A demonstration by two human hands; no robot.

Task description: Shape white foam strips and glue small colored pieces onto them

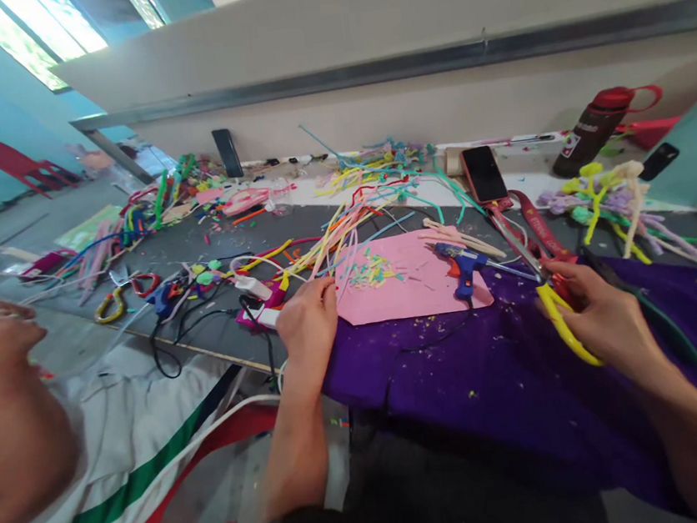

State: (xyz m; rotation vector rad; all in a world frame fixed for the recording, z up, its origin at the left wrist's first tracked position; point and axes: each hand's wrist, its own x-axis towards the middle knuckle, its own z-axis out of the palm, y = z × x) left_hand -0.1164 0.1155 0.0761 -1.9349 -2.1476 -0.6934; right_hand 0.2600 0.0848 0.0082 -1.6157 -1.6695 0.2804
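My right hand grips a pair of scissors by the yellow and red handles; the blades point up and to the left. My left hand is closed in a pinch at the left edge of a pink sheet. Pale pipe cleaners run up and away from its fingertips, though the gripped ends are hidden. Small cut pieces of pipe cleaner in yellow, green and pink lie scattered on the sheet. Resting on the sheet's right side is a blue glue gun.
A purple cloth covers the near table. Green-handled pliers, a phone and a dark bottle are at right. Power strips, another glue gun and cords lie left. A co-worker's arm is at far left.
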